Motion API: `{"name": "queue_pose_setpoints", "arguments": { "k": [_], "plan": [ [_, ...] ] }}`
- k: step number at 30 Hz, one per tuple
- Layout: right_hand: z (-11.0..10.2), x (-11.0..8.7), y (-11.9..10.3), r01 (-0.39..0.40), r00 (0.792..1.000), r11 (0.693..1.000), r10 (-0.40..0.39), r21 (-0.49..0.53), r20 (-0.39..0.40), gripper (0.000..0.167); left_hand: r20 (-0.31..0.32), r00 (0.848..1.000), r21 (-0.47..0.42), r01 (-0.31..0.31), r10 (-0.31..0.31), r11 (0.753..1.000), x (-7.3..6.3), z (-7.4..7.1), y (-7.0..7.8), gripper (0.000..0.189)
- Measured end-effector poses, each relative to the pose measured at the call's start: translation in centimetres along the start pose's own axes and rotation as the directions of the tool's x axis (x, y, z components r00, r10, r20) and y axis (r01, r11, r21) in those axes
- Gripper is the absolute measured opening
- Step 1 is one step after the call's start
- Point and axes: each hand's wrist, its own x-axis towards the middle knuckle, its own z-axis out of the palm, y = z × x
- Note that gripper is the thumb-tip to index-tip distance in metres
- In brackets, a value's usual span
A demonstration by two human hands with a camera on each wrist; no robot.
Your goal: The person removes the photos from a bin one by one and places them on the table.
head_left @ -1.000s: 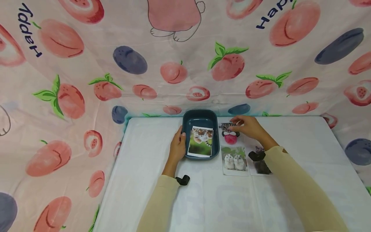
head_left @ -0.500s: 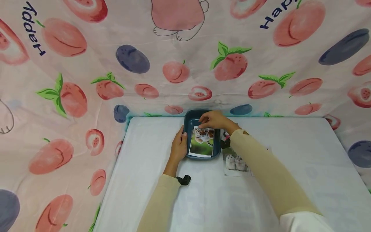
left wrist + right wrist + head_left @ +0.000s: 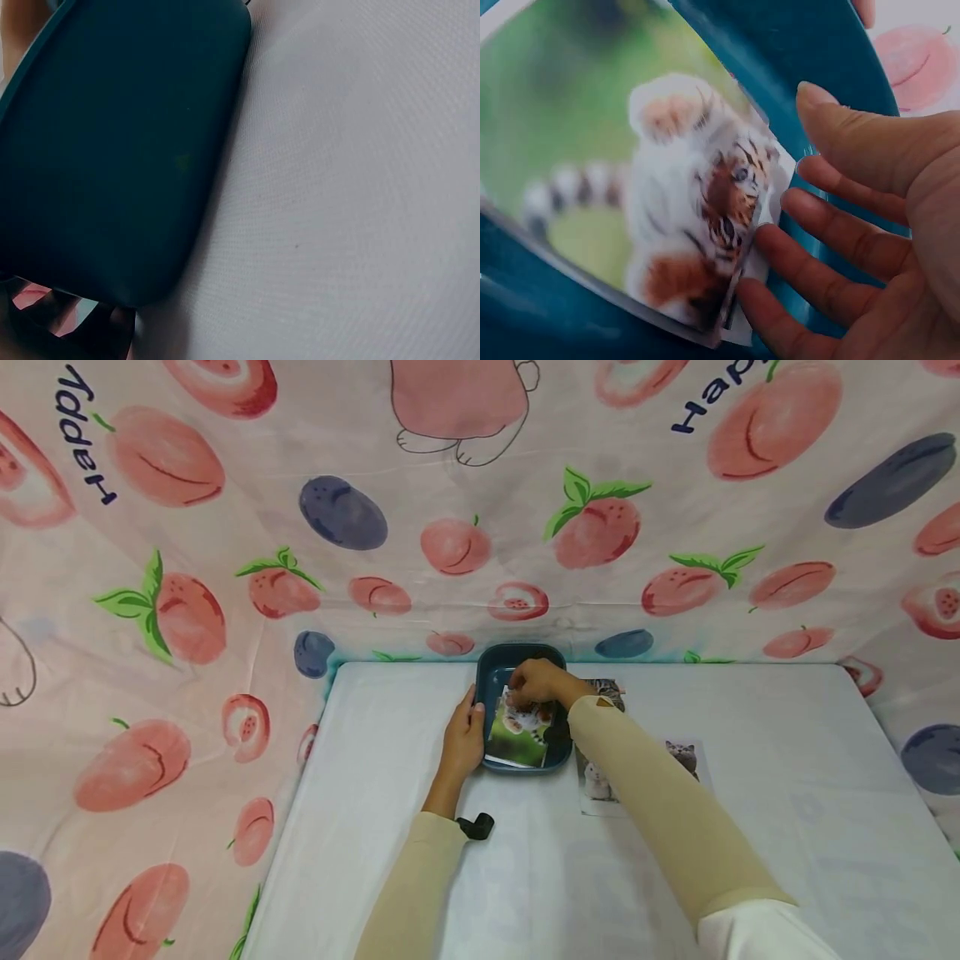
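A dark teal plastic tray (image 3: 517, 655) holds a stack of photo cards, topped by a tiger photo card (image 3: 516, 745). My left hand (image 3: 463, 739) grips the tray's left side, thumb by the rim and fingers along the outer wall; the left wrist view shows mostly that wall. My right hand (image 3: 540, 681) is inside the tray, over the far end of the stack. In the right wrist view its fingertips (image 3: 769, 236) touch the card edges, with the thumb apart from them. Slightly uneven edges show several cards under the tiger one.
Right of the tray lie a striped cat photo card (image 3: 606, 692), a white hamster photo card (image 3: 596, 785) and a grey cat photo card (image 3: 684, 756), all partly hidden by my right arm. The white table (image 3: 390, 760) meets a peach-patterned cloth (image 3: 450, 485) at its back edge.
My right hand has moved left from the striped cat card to the tray and lowered onto the far end of the stack. My left hand keeps its grip on the tray.
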Motion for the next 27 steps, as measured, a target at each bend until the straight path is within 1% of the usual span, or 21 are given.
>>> {"name": "queue_pose_setpoints", "arguments": {
  "k": [7,9,12,14,16,19,23,27],
  "plan": [
    [0.2,0.1,-0.2,0.009,1.000,1.000,-0.010,-0.015,-0.020,0.040,0.009,1.000,-0.003,0.002,-0.002,1.000,0.0,-0.1,0.0,0.055],
    [0.2,0.0,-0.2,0.011,1.000,1.000,-0.011,0.010,-0.030,0.038,0.010,1.000,-0.004,0.003,-0.003,1.000,0.0,0.0,0.0,0.055],
    [0.3,-0.3,0.0,0.006,1.000,0.995,-0.004,0.100,-0.028,0.030,0.011,1.000,-0.002,0.008,-0.008,1.000,0.0,0.0,0.0,0.055],
    [0.4,-0.5,0.1,-0.006,1.000,0.982,0.009,0.191,-0.016,0.025,0.011,1.000,0.001,0.013,-0.013,1.000,0.0,0.0,0.0,0.055],
    [0.4,-0.9,0.1,-0.011,1.000,0.966,0.013,0.257,-0.008,0.022,0.011,1.000,0.008,0.014,-0.014,1.000,0.1,0.0,0.0,0.055],
    [0.4,-1.6,-0.1,0.008,1.000,0.951,-0.002,0.310,-0.019,0.020,0.011,1.000,0.013,0.013,-0.013,1.000,0.1,0.0,0.0,0.054],
    [0.4,-2.5,-0.2,0.073,0.995,0.957,-0.053,0.282,-0.079,0.016,0.015,1.000,0.004,0.014,-0.014,1.000,0.0,-0.1,0.1,0.054],
    [0.6,-3.3,0.0,0.111,0.988,0.970,-0.084,0.217,-0.132,0.014,0.011,1.000,-0.003,0.016,-0.016,1.000,0.0,-0.1,0.0,0.054]
  ]
}}
